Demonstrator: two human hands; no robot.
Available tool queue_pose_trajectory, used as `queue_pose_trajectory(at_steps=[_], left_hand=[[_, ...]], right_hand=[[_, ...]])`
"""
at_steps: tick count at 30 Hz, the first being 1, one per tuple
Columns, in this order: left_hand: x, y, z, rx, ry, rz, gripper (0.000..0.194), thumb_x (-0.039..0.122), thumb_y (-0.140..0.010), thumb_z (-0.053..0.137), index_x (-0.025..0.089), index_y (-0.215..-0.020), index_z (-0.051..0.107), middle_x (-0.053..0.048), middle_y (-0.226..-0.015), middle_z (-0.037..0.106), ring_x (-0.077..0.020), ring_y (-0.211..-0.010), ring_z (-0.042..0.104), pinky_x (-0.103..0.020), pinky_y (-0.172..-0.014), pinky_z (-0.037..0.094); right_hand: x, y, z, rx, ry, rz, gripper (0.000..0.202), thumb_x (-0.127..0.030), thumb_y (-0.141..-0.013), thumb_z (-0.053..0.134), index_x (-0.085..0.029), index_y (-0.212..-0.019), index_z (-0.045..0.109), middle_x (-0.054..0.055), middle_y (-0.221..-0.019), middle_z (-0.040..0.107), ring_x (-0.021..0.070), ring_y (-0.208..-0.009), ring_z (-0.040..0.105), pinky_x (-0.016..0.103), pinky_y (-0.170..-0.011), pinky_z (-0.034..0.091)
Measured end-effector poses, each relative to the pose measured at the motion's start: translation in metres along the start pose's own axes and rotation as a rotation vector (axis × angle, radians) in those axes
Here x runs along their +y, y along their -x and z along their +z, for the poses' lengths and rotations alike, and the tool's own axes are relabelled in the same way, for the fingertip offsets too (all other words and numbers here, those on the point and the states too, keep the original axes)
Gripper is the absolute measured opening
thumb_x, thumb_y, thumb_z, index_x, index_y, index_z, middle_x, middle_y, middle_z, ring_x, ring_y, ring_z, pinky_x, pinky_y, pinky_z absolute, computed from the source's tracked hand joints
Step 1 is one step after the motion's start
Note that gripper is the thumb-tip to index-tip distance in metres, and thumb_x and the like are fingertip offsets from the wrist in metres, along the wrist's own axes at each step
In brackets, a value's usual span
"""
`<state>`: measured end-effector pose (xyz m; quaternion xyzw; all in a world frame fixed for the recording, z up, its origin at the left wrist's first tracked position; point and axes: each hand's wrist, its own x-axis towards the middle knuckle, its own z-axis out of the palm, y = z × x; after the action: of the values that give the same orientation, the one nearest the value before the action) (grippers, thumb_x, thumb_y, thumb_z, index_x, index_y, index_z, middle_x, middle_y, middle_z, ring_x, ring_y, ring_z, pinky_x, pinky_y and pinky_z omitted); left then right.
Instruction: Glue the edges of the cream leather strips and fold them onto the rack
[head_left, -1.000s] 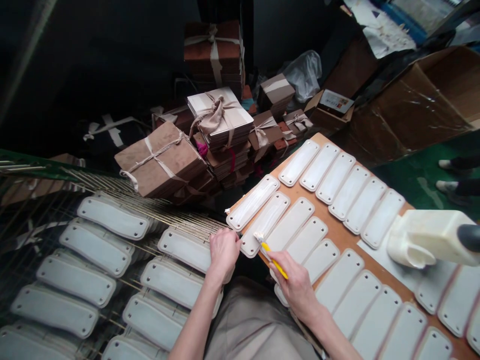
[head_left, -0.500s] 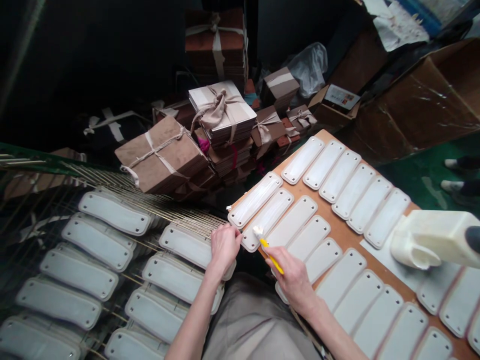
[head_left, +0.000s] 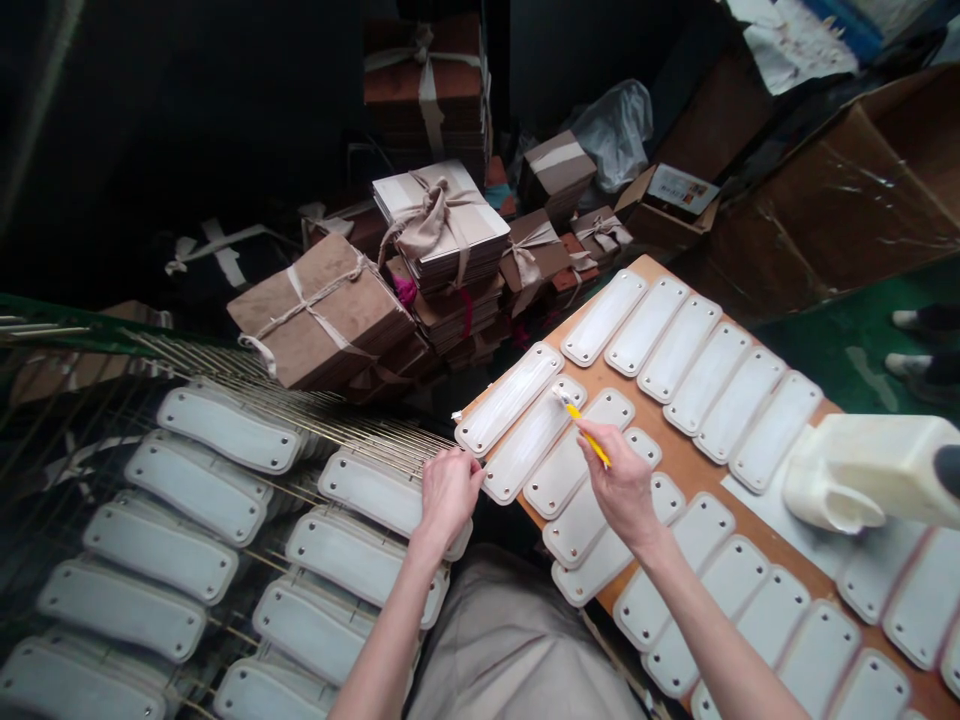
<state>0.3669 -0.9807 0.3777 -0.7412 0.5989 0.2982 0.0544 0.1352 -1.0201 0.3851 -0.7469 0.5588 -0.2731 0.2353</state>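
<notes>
My right hand [head_left: 619, 480] is closed round a yellow-handled brush [head_left: 592, 436]. Its bristles rest at the upper end of a pale rounded strip [head_left: 534, 440], the second in its row on the brown board [head_left: 577, 385]. White wet-looking coating shows on this strip and on the first strip [head_left: 510, 398]. My left hand [head_left: 450, 495] has its fingers drawn together at the lower left end of the second strip; whether they pinch its edge is hard to make out. More pale strips with metal-rimmed holes lie in rows on the board.
Stacked pale strips [head_left: 229, 430] lie on a wire rack [head_left: 382, 437] at left. A cut-open white jug [head_left: 870, 470] stands on the board's right. Tied bundles [head_left: 322, 310] and cardboard boxes [head_left: 840, 190] are behind. A person's feet [head_left: 911, 365] show at far right.
My right hand and the brush have moved up and right along the second strip, from its lower part to its upper end. My left hand has stayed in place.
</notes>
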Motion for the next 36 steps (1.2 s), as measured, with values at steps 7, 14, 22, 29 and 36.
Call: queue_pose_trajectory(at_steps=[7,14,22,29,36], left_hand=[[-0.001,0.002,0.000,0.009,0.016,0.015,0.015,0.027,-0.085,0.059,0.019,-0.075,0.066,-0.006,-0.085,0.068,-0.0212,-0.089,0.057,-0.031,-0.079,0.037],[0.000,0.002,-0.007,0.000,0.004,0.012,0.018,0.026,-0.088,0.054,0.020,-0.077,0.067,-0.006,-0.087,0.068,-0.0215,-0.089,0.058,-0.031,-0.078,0.039],[0.030,0.054,0.006,0.092,0.194,0.074,0.020,0.026,-0.092,0.044,0.020,-0.101,0.061,-0.007,-0.088,0.067,-0.0223,-0.083,0.062,-0.034,-0.075,0.043],[0.061,0.067,0.078,-0.129,1.061,-0.228,0.034,0.044,-0.082,0.054,0.017,-0.103,0.049,0.005,-0.058,0.058,-0.0104,-0.035,0.048,-0.022,-0.036,0.032],[0.071,0.050,0.086,-0.086,1.392,-0.462,0.041,0.052,-0.069,0.066,0.016,-0.081,0.050,0.002,-0.057,0.060,-0.0073,-0.033,0.048,-0.016,-0.030,0.026]], right_hand=[[-0.045,0.058,0.021,-0.265,-0.114,-0.081,0.024,-0.026,-0.100,0.042,-0.018,-0.115,0.059,0.008,-0.094,0.066,0.0183,-0.084,0.065,0.028,-0.073,0.053],[-0.054,0.075,-0.002,-0.253,-0.421,0.127,0.023,-0.027,-0.099,0.042,-0.023,-0.115,0.059,0.006,-0.096,0.068,0.0176,-0.083,0.067,0.029,-0.073,0.055],[0.021,0.033,-0.053,0.071,-0.039,0.100,0.025,-0.032,-0.098,0.046,-0.023,-0.117,0.059,0.007,-0.099,0.068,0.0195,-0.088,0.067,0.031,-0.076,0.053],[0.050,0.026,-0.056,0.090,0.197,0.048,0.028,-0.032,-0.100,0.043,-0.020,-0.119,0.059,0.008,-0.104,0.068,0.0187,-0.091,0.067,0.029,-0.079,0.051],[0.029,0.053,-0.036,-0.013,0.186,0.013,0.026,-0.029,-0.100,0.042,-0.019,-0.117,0.060,0.008,-0.097,0.068,0.0175,-0.083,0.067,0.027,-0.072,0.050]])
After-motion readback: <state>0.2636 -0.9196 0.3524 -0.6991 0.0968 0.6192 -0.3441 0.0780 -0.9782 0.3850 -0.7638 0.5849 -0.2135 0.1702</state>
